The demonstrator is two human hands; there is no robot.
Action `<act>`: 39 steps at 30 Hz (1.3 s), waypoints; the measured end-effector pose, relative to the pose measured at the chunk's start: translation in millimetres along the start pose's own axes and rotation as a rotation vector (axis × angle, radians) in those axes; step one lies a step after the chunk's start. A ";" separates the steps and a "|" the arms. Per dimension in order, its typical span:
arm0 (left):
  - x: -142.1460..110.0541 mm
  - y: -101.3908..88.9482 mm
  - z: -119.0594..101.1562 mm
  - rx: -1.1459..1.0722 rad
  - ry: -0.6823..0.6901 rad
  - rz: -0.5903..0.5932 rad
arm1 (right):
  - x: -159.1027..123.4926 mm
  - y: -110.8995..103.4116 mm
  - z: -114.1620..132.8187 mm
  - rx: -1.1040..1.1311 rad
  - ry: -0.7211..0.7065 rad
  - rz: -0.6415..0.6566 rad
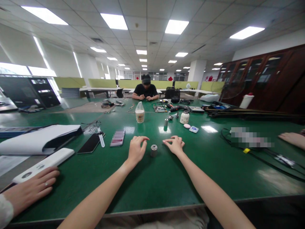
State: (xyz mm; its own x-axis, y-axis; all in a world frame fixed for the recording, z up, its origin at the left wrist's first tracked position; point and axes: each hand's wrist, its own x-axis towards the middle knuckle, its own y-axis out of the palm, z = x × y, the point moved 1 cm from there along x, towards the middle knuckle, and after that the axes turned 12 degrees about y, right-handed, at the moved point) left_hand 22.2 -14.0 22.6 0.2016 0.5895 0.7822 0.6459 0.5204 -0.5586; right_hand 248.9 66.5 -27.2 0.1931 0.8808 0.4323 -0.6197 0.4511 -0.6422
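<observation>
A small metal cylinder with a round hole in its top stands upright on the green table, between my two hands. My left hand is just to its left, index finger and thumb stretched toward it with a gap between them. To the cylinder's right is my right hand, its thumb and index finger reaching inward and the other fingers curled. Neither hand touches the cylinder, and I see nothing held in either one. Farther back stands a second, smaller metal cylinder.
Around the green table are a phone, a bagged cup, a white jar and black cables. Another person's hand rests at left, another hand at right. Someone sits opposite.
</observation>
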 end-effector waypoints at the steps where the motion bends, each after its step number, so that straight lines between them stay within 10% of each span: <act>1: 0.0 0.1 0.7 0.001 0.000 0.000 | 0.5 1.5 -2.3 -0.013 0.014 0.018; 16: -0.3 0.2 2.4 -0.025 -0.004 0.012 | -8.2 -9.9 18.0 0.041 0.090 0.147; 24: -1.0 2.3 1.7 -0.010 0.025 0.031 | -38.9 -22.0 63.6 0.160 -0.198 0.222; 39: -1.7 3.7 -2.1 -0.047 0.054 0.089 | -42.4 -28.5 67.2 0.117 -0.309 0.252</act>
State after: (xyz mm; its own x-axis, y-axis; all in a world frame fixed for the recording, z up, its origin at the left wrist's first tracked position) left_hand 25.8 -14.3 19.7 0.2980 0.5971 0.7447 0.6575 0.4372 -0.6137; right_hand 207.2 6.6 15.3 -0.2023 0.8689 0.4518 -0.7042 0.1916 -0.6837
